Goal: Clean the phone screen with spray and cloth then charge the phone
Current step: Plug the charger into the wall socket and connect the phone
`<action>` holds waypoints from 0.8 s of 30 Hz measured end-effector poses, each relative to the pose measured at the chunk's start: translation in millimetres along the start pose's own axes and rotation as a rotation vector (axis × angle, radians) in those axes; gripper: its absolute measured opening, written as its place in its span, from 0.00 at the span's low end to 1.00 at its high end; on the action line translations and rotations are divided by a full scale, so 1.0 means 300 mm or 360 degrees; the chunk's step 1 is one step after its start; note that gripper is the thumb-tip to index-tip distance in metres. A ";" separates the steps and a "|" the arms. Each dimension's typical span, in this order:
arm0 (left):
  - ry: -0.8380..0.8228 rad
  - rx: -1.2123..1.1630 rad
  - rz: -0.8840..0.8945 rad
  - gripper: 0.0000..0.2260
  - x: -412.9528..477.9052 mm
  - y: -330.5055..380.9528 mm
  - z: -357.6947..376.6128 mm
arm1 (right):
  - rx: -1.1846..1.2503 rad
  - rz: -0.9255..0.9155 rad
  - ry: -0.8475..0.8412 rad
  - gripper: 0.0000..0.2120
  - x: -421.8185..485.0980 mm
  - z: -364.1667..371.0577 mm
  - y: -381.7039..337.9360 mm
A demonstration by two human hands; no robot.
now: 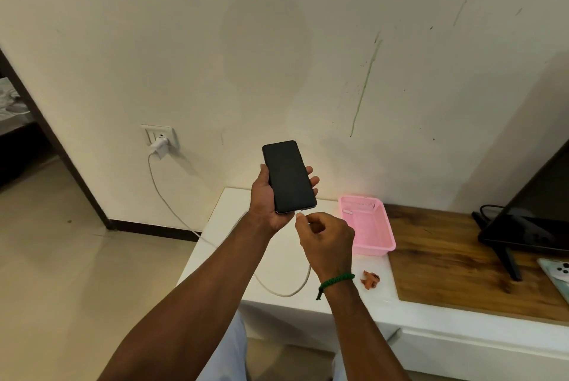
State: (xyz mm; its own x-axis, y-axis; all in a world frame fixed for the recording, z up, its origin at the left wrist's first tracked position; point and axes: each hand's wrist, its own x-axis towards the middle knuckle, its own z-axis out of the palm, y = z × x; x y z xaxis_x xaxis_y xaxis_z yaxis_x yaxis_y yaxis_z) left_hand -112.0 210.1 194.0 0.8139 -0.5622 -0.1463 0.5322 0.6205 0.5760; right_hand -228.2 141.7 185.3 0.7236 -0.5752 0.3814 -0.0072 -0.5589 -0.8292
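My left hand (267, 200) holds a black phone (288, 176) upright above the white cabinet, its dark screen facing me and my fingers curled round its edges. My right hand (326, 240) pinches the white plug of the charging cable (300, 215) right at the phone's bottom edge; whether the plug is seated I cannot tell. The white cable (160, 192) runs from under my arms up to a white charger (160, 146) plugged into the wall socket. No spray or cloth is in view.
A pink plastic basket (386, 226) stands on the white cabinet (215, 239) beside a wooden top (462, 260). A small orange scrap (370, 279) lies near it. A dark TV (535, 214) stands at right, with a pale object (557, 276) at its foot. A doorway opens at left.
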 end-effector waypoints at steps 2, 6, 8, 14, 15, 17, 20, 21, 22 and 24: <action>-0.0015 0.0002 -0.0014 0.33 -0.002 0.002 -0.006 | 0.0191 0.0157 0.0005 0.12 0.023 -0.004 0.000; -0.0047 0.0032 -0.0052 0.32 -0.003 -0.001 -0.031 | 0.0701 0.0573 -0.0032 0.12 0.078 -0.007 -0.012; -0.0056 0.0044 -0.0086 0.32 -0.002 -0.003 -0.043 | 0.0934 0.0713 -0.0121 0.11 0.100 -0.010 -0.014; -0.0034 0.0077 -0.0221 0.31 -0.004 -0.026 -0.076 | 0.1297 0.0831 -0.0476 0.11 0.138 0.010 0.022; -0.0021 0.0090 -0.0246 0.31 -0.006 -0.033 -0.084 | 0.1298 0.0864 -0.0490 0.10 0.140 0.018 0.030; 0.0003 0.0103 -0.0283 0.31 -0.005 -0.046 -0.100 | 0.1281 0.0928 -0.0502 0.10 0.144 0.035 0.052; 0.0043 0.0139 -0.0306 0.30 -0.002 -0.058 -0.121 | 0.1254 0.0993 -0.0518 0.09 0.144 0.052 0.080; 0.0057 0.0154 -0.0311 0.30 -0.001 -0.062 -0.128 | 0.1245 0.1007 -0.0519 0.09 0.143 0.057 0.088; 0.0066 0.0164 -0.0317 0.30 0.001 -0.064 -0.133 | 0.1233 0.1015 -0.0521 0.09 0.144 0.061 0.093; 0.0110 0.0193 -0.0322 0.29 0.007 -0.067 -0.144 | 0.1208 0.1026 -0.0529 0.09 0.145 0.068 0.103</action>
State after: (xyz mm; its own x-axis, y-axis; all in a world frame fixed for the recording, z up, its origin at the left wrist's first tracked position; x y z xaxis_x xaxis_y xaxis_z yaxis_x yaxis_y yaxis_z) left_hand -111.1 220.0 147.5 0.7097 -0.6271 -0.3210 0.6576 0.4263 0.6211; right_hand -182.9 111.5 167.9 0.8906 -0.3735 -0.2596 -0.1071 0.3824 -0.9178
